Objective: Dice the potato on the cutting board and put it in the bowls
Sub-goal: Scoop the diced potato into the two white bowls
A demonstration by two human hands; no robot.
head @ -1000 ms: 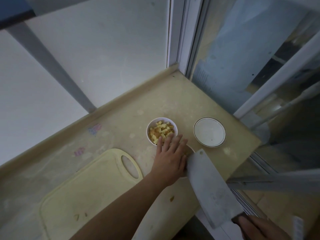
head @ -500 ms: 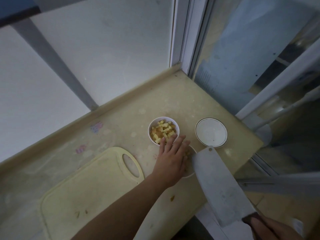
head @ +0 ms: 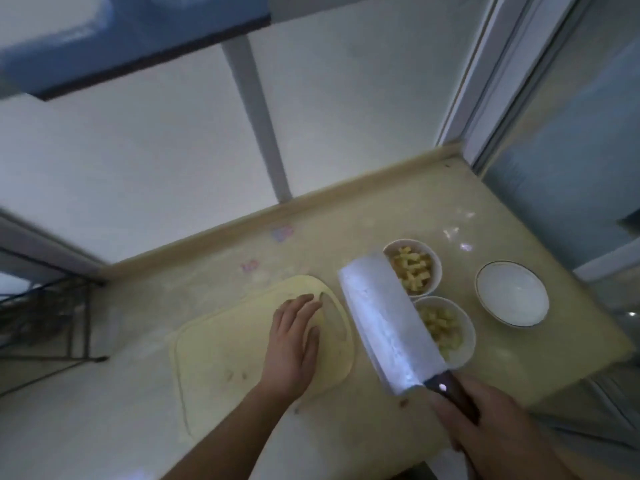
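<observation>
Pale diced potato (head: pixel 414 273) heaped in two round white bowls (head: pixel 434 271) on the desk (head: pixel 398 202), bare yellowish cutting board (head: pixel 221 351) under flat left hand (head: pixel 294 344), fingers straight, right hand (head: pixel 485 424) gripping broad steel cleaver (head: pixel 384 323), blade partly hiding both bowls, third bowl (head: pixel 512 294) empty.

Right hand (head: pixel 485 424) grips cleaver (head: pixel 384 327) beside bowls (head: pixel 446 327)

Cutting board (head: pixel 221 344): pale yellow, plain; cleaver (head: pixel 384 327): silver-grey blade, dark brown handle with one bright rivet; two small bowls (head: pixel 437 268) (head: pixel 465 332): white, holding yellow diced potato (head: pixel 412 270); shallow dish (head: pixel 512 294): white with thin dark rim line; worktop (head: pixel 363 216): beige, faintly mottled, with small pink and purple marks near its back edge.
</observation>
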